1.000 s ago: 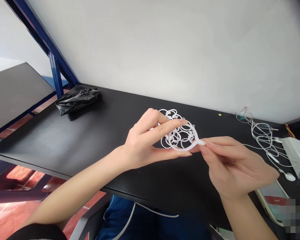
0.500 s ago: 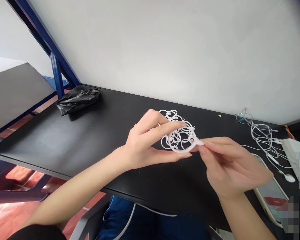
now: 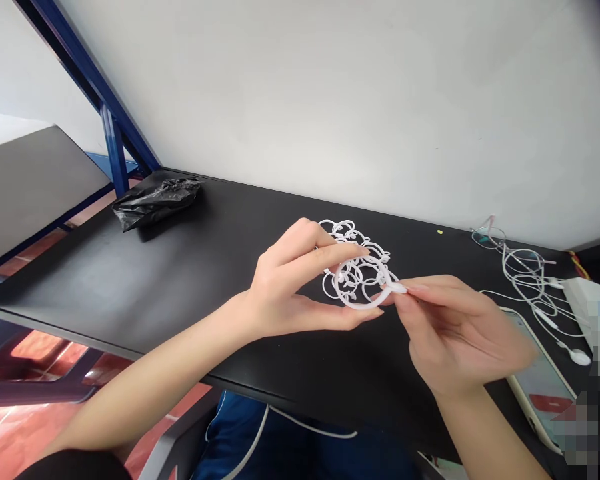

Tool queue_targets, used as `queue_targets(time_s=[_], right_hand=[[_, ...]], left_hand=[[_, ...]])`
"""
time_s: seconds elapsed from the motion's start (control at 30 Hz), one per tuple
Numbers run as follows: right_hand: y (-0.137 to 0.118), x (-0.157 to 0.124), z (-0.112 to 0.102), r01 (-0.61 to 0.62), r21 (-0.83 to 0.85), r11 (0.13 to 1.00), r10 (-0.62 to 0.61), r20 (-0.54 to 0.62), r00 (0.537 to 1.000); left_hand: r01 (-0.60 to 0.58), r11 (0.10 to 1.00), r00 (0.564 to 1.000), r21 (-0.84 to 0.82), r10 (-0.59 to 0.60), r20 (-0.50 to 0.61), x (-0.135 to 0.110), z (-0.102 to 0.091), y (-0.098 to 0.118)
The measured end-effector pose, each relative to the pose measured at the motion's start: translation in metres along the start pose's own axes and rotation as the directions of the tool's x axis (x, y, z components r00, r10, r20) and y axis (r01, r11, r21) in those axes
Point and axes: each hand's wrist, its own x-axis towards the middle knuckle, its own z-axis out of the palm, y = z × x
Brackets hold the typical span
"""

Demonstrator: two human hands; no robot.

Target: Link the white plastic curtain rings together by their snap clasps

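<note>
A white plastic ring (image 3: 363,301) is held a little above the black desk (image 3: 190,267). My left hand (image 3: 300,280) grips its left side between thumb and fingers. My right hand (image 3: 455,330) pinches the ring's right end with thumb and forefinger. Just behind the ring, a pile of several more white rings (image 3: 360,257) lies on the desk.
A crumpled black plastic bag (image 3: 155,200) lies at the desk's far left. White earphones with tangled cable (image 3: 535,280) and glasses (image 3: 487,233) sit at the right, beside a phone (image 3: 543,383) and a white box (image 3: 587,300). A white wall rises close behind the desk.
The ring has closed up slightly and my right hand has shifted a little to the left. My left hand has barely moved.
</note>
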Motion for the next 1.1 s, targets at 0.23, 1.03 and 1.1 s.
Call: queue_targets(time_s=[0.23, 1.03, 1.1], right_hand=[[-0.0015, -0.0009, 0.0002, -0.023, -0.037, 0.999, 0.022, -0.009, 1.0], [-0.0057, -0.0068, -0.0014, -0.026, -0.071, 0.997, 0.035, 0.123, 0.992], [-0.005, -0.0057, -0.0013, 0.007, -0.087, 0.996, 0.005, 0.132, 0.991]], left_hand=[[0.026, 1.0, 1.0, -0.01, -0.026, -0.003, -0.0021, 0.0036, -0.0001], [0.147, 0.965, 0.967, -0.218, -0.093, 0.239, -0.0083, 0.0063, 0.0005], [0.138, 0.969, 0.966, -0.205, -0.087, 0.242, -0.0088, 0.0065, 0.0004]])
